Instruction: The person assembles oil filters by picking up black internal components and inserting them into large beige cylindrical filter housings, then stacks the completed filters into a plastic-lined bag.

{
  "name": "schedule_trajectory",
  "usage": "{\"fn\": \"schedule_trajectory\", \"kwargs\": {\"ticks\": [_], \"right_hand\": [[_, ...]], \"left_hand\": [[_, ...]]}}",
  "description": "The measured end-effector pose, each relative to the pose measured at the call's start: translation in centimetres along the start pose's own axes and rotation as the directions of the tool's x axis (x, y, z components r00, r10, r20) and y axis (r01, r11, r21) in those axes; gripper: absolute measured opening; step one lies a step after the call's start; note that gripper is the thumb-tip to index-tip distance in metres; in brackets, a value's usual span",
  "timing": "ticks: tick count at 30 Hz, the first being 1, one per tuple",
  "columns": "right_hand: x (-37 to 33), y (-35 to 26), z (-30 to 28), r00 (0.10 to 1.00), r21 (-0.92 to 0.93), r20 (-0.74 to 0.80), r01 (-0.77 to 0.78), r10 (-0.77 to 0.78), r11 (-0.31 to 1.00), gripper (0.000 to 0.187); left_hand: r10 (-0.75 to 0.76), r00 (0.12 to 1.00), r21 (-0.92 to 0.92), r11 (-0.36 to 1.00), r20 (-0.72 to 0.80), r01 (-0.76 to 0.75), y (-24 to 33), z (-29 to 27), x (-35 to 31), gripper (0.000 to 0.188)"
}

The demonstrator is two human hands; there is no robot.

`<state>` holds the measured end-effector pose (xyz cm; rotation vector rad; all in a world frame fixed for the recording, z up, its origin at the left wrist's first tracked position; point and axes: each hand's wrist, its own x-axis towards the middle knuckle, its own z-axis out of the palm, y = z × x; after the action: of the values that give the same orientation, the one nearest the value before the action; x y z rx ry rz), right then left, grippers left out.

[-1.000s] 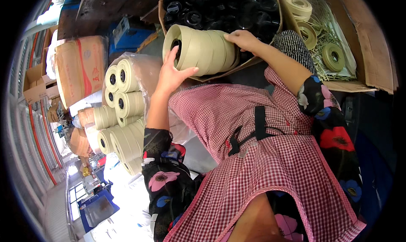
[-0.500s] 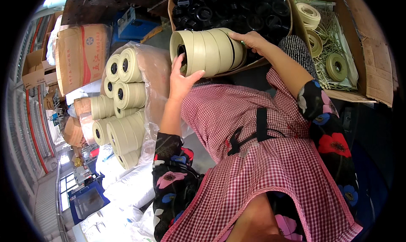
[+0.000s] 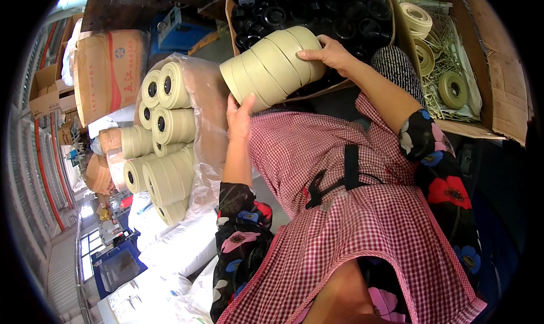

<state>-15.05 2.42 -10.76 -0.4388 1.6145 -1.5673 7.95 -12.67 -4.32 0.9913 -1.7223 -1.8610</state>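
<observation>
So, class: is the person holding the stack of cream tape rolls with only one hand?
No: the left hand and right hand both grip the stack of cream tape rolls.

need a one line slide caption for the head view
Both hands, left hand and right hand, hold a stack of cream tape rolls over a box of black cores, more rolls bagged alongside.
</observation>
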Motion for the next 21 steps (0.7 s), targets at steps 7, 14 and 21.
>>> {"fn": "schedule_trajectory", "kwargs": {"ticks": [7,14,21], "right_hand": [[-0.1,-1.0,-0.3,0.976,-0.122,-0.075,0.194,-0.204,0.973,0.069],[0.1,-0.7,-0.4,0.958,-0.126,-0.177,0.204,-0.224,0.971,0.066],[0.1,-0.7,-0.6,0.984,-0.102,-0.156,0.069,-0.085,0.992,0.076]], "left_hand": [[-0.070,0.998,-0.176,0.982,0.005,0.070,-0.3,0.0,1.1,0.055],[-0.072,0.996,-0.261,0.964,-0.053,0.056,-2.4,1.1,2.7,0.054],[-0.046,0.997,-0.290,0.957,-0.067,0.025,-2.7,1.2,3.3,0.055]]}}
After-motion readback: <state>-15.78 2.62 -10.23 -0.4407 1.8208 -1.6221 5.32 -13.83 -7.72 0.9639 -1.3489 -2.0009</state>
